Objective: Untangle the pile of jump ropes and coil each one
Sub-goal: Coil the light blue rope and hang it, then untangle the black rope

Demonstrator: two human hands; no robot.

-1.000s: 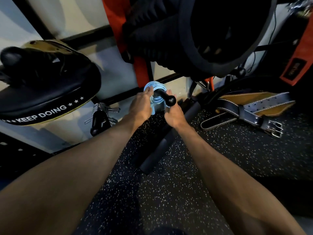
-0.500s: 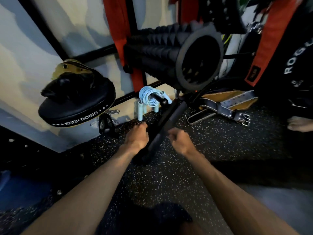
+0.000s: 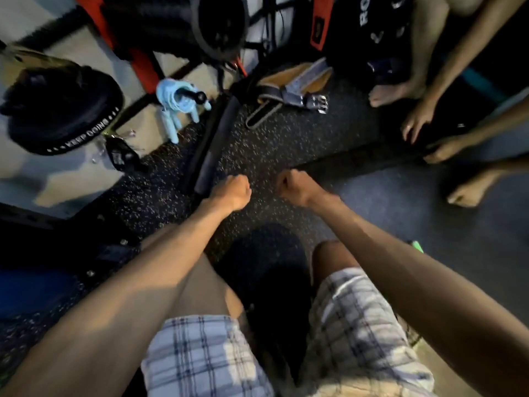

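Hanging at upper left of centre, the blue jump rope (image 3: 175, 99) sits coiled over a black peg (image 3: 200, 96), handles (image 3: 169, 129) dangling; expect it light and limp, so grasp the bundled loops or a stiff handle. Your left hand (image 3: 233, 193) and right hand (image 3: 294, 187) hover mid-frame as empty fists above the speckled mat (image 3: 272, 141), whose open room lies between the black bar (image 3: 217, 138) and another person's feet (image 3: 392, 93) at right.
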